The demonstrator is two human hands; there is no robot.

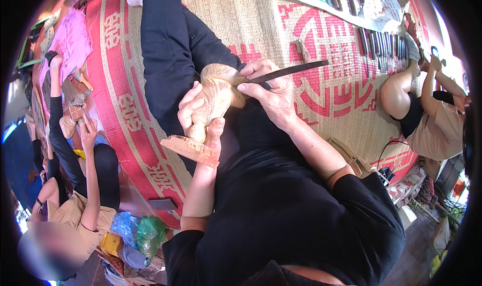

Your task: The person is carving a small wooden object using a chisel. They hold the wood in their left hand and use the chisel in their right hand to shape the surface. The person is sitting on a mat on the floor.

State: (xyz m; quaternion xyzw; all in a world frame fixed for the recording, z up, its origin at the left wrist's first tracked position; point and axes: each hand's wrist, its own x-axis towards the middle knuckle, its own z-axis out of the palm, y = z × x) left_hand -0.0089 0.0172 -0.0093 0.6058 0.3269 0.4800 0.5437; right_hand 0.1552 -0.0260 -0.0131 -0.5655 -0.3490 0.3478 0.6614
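My left hand (214, 135) is closed around a pale wooden carving (216, 97) with rounded forms and a flat square base. The carving tilts above my lap, its base toward my left wrist. In my right hand (276, 97) is a long, narrow, dark carving tool (301, 70). One end of the tool reaches the carving's upper right side, and the other sticks out to the right past my fingers. My right fingertips lie close against the wood, and the tool's working end is hidden there.
I sit on a red and beige woven mat (251, 10). Several dark tools (384, 46) lie in a row at the right, below a white sheet (371, 15) with more tools. A person (85, 185) works at the left; another (432, 105) sits at the right. Plastic bags (150, 236) lie lower left.
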